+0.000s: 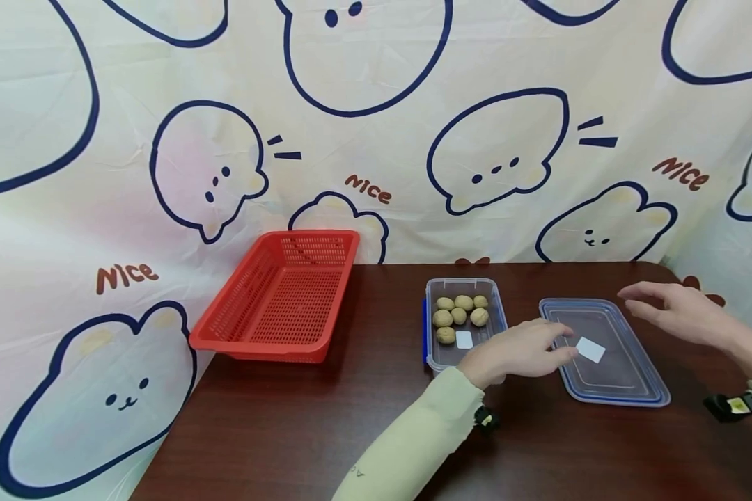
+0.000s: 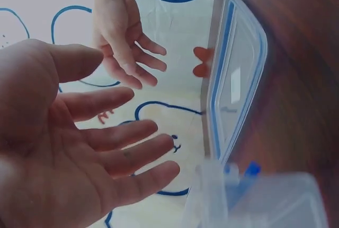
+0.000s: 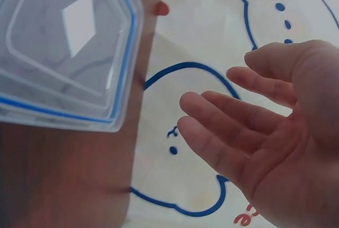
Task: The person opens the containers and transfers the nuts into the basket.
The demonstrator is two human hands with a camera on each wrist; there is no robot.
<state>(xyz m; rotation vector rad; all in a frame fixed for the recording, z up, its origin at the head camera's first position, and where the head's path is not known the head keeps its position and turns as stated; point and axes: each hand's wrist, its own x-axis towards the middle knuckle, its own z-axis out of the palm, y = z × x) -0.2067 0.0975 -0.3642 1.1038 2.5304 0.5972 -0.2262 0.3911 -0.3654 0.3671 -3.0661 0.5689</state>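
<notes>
We can't see the near right part of the clear rectangular plastic container [image 1: 449, 356] behind the bare left hand [image 1: 521, 350], whose pale green cloth sleeve [image 1: 407, 445] is cut by the bottom edge! From the left wrist, we get that container blurred, cropped below. Right wrist: the clear, blue-edged plastic lid [image 3: 39, 47] is chopped off, top and left!

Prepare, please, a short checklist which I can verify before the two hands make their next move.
1. Left hand free: ok, it holds nothing.
2. Right hand free: ok, it holds nothing.
3. Walnuts inside the container: ok.
4. Lid on the container: not ok, it lies beside it on the table.
5. Whole container rim clean: cannot tell, the left arm covers part.
</notes>
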